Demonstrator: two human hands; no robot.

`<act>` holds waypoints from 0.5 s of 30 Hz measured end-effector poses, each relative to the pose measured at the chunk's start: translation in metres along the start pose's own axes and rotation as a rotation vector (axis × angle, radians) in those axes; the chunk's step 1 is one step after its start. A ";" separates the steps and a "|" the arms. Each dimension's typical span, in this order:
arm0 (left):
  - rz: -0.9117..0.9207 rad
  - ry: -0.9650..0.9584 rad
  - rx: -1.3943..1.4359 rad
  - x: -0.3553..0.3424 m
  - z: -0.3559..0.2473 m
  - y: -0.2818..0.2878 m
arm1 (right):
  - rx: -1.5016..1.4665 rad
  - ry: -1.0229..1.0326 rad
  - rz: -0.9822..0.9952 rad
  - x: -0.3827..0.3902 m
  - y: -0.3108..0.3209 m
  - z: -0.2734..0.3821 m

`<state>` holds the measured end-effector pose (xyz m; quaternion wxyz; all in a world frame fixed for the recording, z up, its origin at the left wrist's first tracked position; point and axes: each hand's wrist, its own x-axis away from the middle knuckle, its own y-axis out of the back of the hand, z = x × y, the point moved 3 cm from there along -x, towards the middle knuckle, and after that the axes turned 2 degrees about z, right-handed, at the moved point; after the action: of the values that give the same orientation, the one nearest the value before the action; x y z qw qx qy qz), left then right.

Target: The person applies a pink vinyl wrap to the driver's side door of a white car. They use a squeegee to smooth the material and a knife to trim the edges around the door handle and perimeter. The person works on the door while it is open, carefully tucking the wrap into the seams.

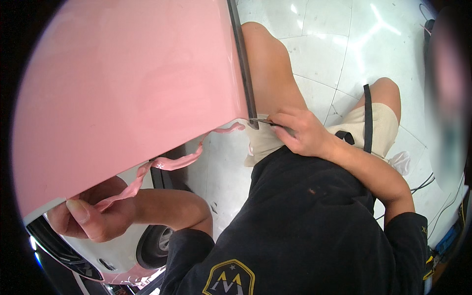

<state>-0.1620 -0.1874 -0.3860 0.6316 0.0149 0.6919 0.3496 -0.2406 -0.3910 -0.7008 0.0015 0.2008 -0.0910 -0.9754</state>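
A glossy pink car panel [132, 83], likely a door, fills the upper left, with a black trim strip [245, 73] down its right edge. My left hand [93, 211] is closed at the panel's lower left edge, pinching a loose, twisted strip of pink film [174, 162]. The strip hangs along the lower edge and curls up near the panel's right corner. At that corner, my right hand [305, 130] grips a slim, dark craft knife [267, 122]. Its thin tip points left and lies at the bottom of the black trim.
Below the panel is a white and pink car body with a wheel [160, 243]. My bare knees and beige shorts [364, 125] are close to the panel on a light tiled floor [319, 54]. Dark cables [423, 184] and a crumpled white bag [399, 162] lie at the right.
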 end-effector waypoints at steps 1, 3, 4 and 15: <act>-0.002 0.009 0.002 0.000 -0.001 0.000 | 0.009 -0.022 0.013 0.001 0.001 0.000; -0.008 0.024 -0.001 0.001 -0.002 0.001 | 0.029 -0.064 0.039 0.005 0.005 0.000; -0.010 0.031 -0.005 0.000 -0.003 0.002 | 0.053 -0.045 0.029 0.005 0.007 0.002; -0.102 0.265 0.130 0.009 -0.032 -0.027 | 0.184 -0.410 -0.439 0.043 0.079 -0.043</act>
<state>-0.1806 -0.2180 -0.4088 0.5494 -0.0256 0.7902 0.2703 -0.2662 -0.4785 -0.7427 -0.2455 0.0142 -0.1321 -0.9602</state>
